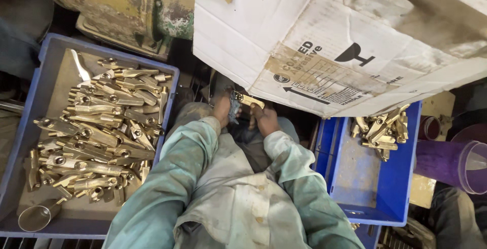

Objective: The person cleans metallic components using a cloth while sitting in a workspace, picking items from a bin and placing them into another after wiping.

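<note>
Both hands, left hand (221,108) and right hand (264,119), pinch a long golden brass piece (248,100) in their grip.

A cramped, dim workshop corner was seen from above. A large, soiled white cardboard sheet (345,41) leaned across the upper right. A corroded yellow-green machine housing (127,5) sat at the upper left. Blue plastic crates (378,198) stood on either side against a dark, grimy floor. A purple plastic container (456,163) lay at the right edge. Light was soft and uneven.
</note>
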